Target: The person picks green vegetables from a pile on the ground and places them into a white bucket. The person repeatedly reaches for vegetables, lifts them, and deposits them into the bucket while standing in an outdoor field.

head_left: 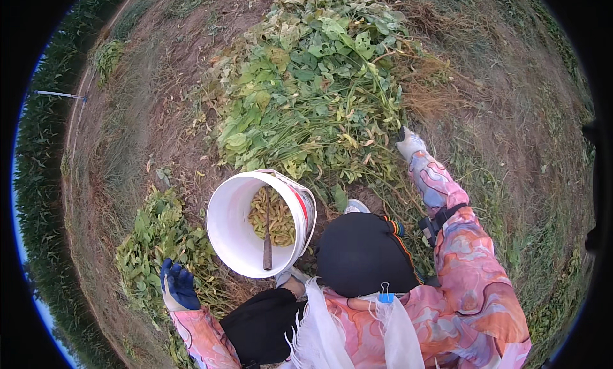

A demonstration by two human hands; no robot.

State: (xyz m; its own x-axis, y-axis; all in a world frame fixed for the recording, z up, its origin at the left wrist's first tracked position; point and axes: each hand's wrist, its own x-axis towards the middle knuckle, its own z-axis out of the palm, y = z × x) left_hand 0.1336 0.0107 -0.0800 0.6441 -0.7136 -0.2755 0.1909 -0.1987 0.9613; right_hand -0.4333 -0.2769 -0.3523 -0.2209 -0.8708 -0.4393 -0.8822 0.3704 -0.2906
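My left hand, in a white glove with a dark blue palm, is turned up with bent, parted fingers and holds nothing, beside a smaller heap of pulled bean plants. My gloved right hand reaches to the right edge of a large heap of bean plants with pods; its fingertips are partly hidden, so its grip is unclear. Between my hands a white plastic bucket holds picked pods. A long tool with a rusty tubular end lies inside it, across the pods.
My knees and shoes are close by the bucket. A white fringed scarf hangs down in front of me. Brown soil with dry stalks and grass surrounds the heaps. Tall green crops stand at the far left, near a thin pale pole.
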